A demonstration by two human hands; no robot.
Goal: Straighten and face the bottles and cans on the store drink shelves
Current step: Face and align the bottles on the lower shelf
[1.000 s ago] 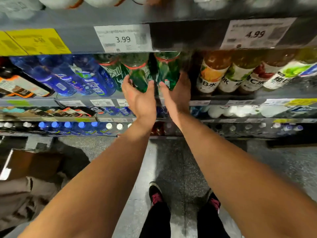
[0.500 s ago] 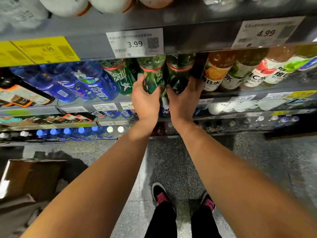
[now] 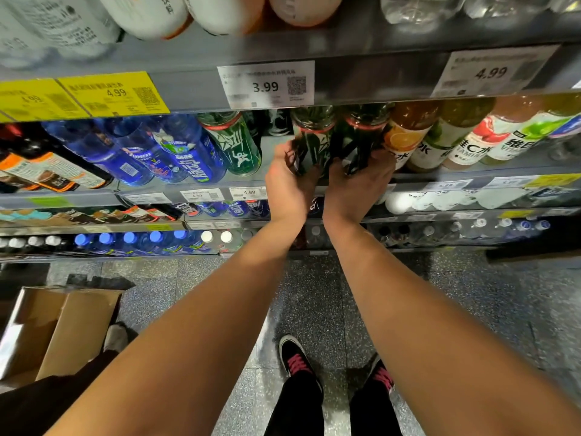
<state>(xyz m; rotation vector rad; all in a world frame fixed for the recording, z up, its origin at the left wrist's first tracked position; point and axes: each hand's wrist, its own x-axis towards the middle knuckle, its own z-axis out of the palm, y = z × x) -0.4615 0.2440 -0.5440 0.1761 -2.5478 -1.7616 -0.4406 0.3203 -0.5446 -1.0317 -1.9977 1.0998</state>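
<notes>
Three green bottles with red rings stand on the middle shelf. My left hand (image 3: 287,180) grips the base of the middle green bottle (image 3: 312,136). My right hand (image 3: 353,180) grips the base of the right green bottle (image 3: 361,133). The third green bottle (image 3: 234,143) stands apart to the left, its white figure label facing out. Blue bottles (image 3: 176,152) fill the shelf further left. Orange and pale vitamin-drink bottles (image 3: 408,133) stand directly right of my right hand.
The shelf edge above carries price tags, 3.99 (image 3: 265,84) and yellow 4.99 (image 3: 113,92). Lower shelves hold more capped bottles (image 3: 141,239). An open cardboard box (image 3: 56,332) sits on the speckled floor at left, and my shoes (image 3: 295,360) are below.
Both hands have slid lower round the bases of the two green bottles, and the bottles have shifted slightly. The view has tilted, showing more of the shelf above.
</notes>
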